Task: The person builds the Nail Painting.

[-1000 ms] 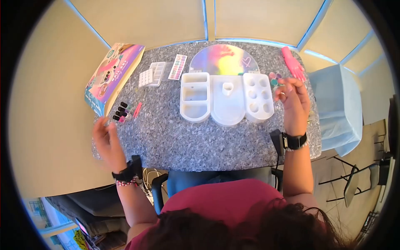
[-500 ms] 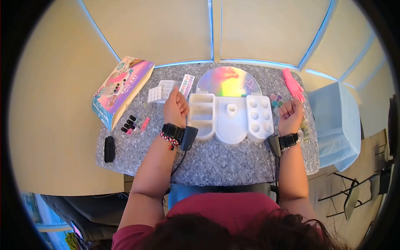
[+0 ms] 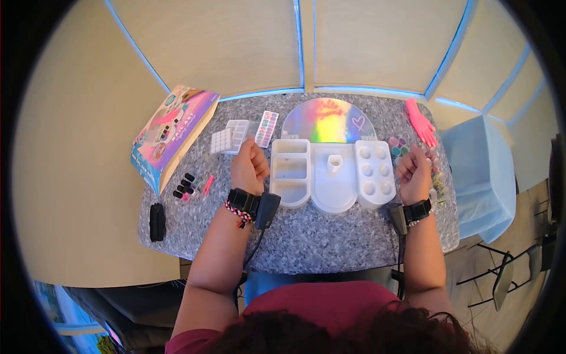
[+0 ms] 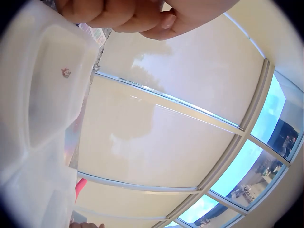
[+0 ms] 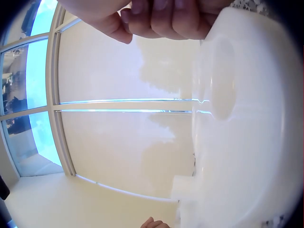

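Note:
My left hand (image 3: 250, 165) stands beside the left wing of a white plastic tray (image 3: 290, 194), fingers curled in toward the palm and holding nothing. In the left wrist view those curled fingers (image 4: 114, 14) show above the tray's compartments. On the tray's other side, beside the wing with six round wells (image 3: 371, 154), is my right hand (image 3: 414, 178). Its fingers are also folded, with nothing held, and the right wrist view shows the fingertips (image 5: 164, 21) near the white rim. A small white holder (image 3: 335, 163) stands in the tray's middle part; a shiny holographic lid (image 3: 329, 121) rises behind it.
Toward the left lie a nail art box (image 3: 177, 133), nail polish bottles (image 3: 186, 187), pink tweezers-like sticks (image 3: 208, 185), a white grid case (image 3: 221, 141), a sticker sheet (image 3: 267, 130) and a black pouch (image 3: 157, 222). A pink model hand (image 3: 420, 123) and small colored pots (image 3: 398, 146) lie right.
Both hands have come down beside the tray from above the table, the left moving rightward from the table's left edge. Their fingers have curled in. Over the last half second they stay in place.

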`<state>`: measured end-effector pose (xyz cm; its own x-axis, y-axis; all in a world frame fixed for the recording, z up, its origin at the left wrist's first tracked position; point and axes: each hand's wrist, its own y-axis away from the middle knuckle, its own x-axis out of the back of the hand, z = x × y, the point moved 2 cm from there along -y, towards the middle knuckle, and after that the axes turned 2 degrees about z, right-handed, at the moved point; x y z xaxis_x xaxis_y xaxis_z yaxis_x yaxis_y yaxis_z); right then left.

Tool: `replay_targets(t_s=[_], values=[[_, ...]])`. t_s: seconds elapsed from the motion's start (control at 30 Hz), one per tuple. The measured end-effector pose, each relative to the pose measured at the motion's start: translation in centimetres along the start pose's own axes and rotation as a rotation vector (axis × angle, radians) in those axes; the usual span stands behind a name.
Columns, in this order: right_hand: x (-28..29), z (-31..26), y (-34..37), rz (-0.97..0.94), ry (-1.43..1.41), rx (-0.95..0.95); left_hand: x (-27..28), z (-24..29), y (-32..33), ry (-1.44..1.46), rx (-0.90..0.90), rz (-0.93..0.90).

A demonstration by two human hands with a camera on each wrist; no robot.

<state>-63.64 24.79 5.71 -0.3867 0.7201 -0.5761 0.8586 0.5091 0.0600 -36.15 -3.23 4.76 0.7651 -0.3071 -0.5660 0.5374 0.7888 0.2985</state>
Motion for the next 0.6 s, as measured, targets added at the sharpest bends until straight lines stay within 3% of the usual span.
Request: replay_targets(t_s=[0.13,0.23,0.3,0.6], values=[[-0.1,0.4,0.2,0.046,0.215,-0.133,-0.1,0.1,0.7,-0.110,0.063,-0.003],[-0.1,0.7,0.1,0.038,0.300,-0.128,-0.1,-0.1,0.7,-0.176,0.096,-0.030],[-0.1,0.8,0.2,0.038,0.307,-0.137,0.0,-0.3,0.3,-0.227,0.088,0.041],[0.2,1.1,0.0,0.000,0.296,-0.176,0.3,-0.7,-0.1,-0.191,0.109,-0.014]])
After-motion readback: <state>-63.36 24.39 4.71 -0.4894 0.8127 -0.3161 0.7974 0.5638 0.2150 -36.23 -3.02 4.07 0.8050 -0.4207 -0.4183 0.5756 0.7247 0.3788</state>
